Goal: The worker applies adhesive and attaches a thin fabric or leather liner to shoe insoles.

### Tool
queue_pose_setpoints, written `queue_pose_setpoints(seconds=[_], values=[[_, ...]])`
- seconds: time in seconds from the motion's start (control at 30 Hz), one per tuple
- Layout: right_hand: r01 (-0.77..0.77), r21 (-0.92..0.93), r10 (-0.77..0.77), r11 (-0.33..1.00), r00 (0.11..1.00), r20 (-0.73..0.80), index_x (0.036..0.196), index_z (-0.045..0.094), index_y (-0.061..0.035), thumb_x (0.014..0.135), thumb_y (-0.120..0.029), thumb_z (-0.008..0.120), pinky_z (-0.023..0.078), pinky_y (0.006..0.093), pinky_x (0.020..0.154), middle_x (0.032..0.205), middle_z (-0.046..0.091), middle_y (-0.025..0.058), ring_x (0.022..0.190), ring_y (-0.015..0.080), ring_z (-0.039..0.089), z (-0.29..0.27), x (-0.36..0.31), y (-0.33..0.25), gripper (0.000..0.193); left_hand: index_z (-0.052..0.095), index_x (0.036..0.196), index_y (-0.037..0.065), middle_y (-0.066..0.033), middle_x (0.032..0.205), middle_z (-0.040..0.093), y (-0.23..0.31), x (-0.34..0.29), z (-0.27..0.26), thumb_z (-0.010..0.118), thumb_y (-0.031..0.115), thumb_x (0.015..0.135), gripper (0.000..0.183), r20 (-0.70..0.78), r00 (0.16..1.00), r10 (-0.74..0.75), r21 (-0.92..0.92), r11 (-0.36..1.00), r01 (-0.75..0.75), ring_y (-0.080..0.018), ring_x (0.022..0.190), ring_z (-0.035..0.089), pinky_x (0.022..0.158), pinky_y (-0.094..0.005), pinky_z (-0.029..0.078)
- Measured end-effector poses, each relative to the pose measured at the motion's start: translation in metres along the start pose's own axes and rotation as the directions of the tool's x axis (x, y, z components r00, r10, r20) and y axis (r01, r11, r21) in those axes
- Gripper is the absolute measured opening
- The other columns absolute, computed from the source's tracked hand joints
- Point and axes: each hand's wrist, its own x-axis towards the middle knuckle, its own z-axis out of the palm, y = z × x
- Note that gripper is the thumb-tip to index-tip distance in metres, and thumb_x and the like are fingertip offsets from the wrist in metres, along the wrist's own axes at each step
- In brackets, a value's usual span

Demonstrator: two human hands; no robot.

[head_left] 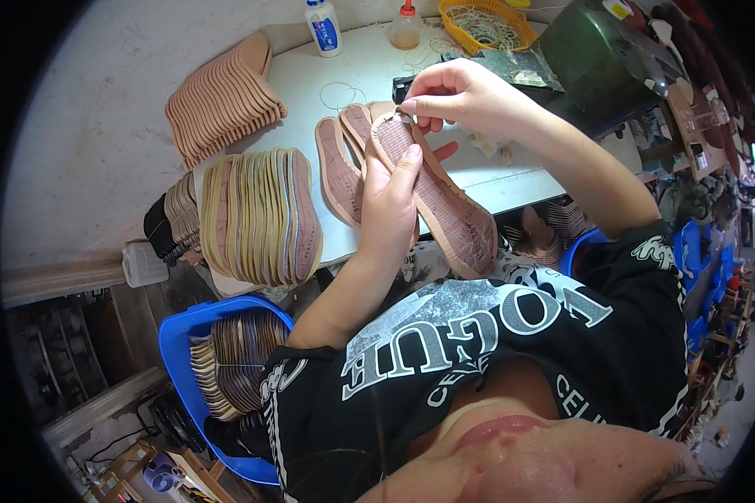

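My left hand (393, 194) is wrapped round a pinkish-brown insole (460, 218) with a light tan edge, its thumb lying on the top face. The insole slants above the white table, one end toward my chest. At its far end, my right hand (453, 94) has thumb and forefinger pinched together by the rim. A small pale scrap shows there, but what the fingertips grip is too small to make out. Just left of the held piece, another insole (338, 174) lies on the table, with more partly hidden behind my left hand.
Left on the table (298, 88) stand a row of insoles (256, 220) and a tan stack (226, 101). At the back are a white glue bottle (324, 29), a red-capped bottle (406, 29) and a yellow basket (488, 29) of thread. A dark green machine (591, 67) sits right; a blue bin (180, 352) stands below.
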Motion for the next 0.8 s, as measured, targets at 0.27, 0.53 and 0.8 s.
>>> queue_pose_setpoints(seconds=[0.27,0.53,0.8], values=[[0.058,-0.163,-0.044,0.985,0.995,0.089,0.092,0.064,-0.0017,0.09,-0.017,0.059,0.049,0.0247,0.064,0.077,0.065,0.003,0.071,0.0091,0.061,-0.006,0.002,-0.01,0.016,0.035,0.128,0.003,-0.0175,0.115,0.054,0.011,-0.003,0.003,0.039,0.012,0.098,0.032,-0.053,0.993,-0.104,-0.095,0.991,0.099,-0.0314,0.093,0.065,0.075,-0.0403,0.059],[0.177,-0.21,-0.17,0.962,0.984,0.054,0.089,0.061,-0.0004,0.085,-0.007,0.062,0.048,0.0242,0.062,0.074,0.062,0.0062,0.066,0.0117,0.06,-0.004,-0.006,-0.009,0.008,0.032,0.125,0.003,-0.0165,0.111,0.055,0.012,-0.003,0.003,0.038,0.011,0.099,0.027,-0.013,1.0,-0.026,0.002,1.0,0.026,-0.0282,0.082,0.066,0.068,-0.0364,0.06],[0.306,-0.411,-0.25,0.859,0.95,0.186,0.089,0.058,-0.0011,0.086,-0.011,0.06,0.047,0.0296,0.063,0.078,0.06,0.0099,0.069,0.0216,0.059,-0.015,0.004,-0.015,0.01,0.032,0.125,0.005,-0.0154,0.107,0.055,0.009,-0.003,0.002,0.041,0.013,0.098,0.03,0.015,0.999,-0.038,0.023,0.999,0.038,-0.0269,0.083,0.065,0.068,-0.0401,0.061]])
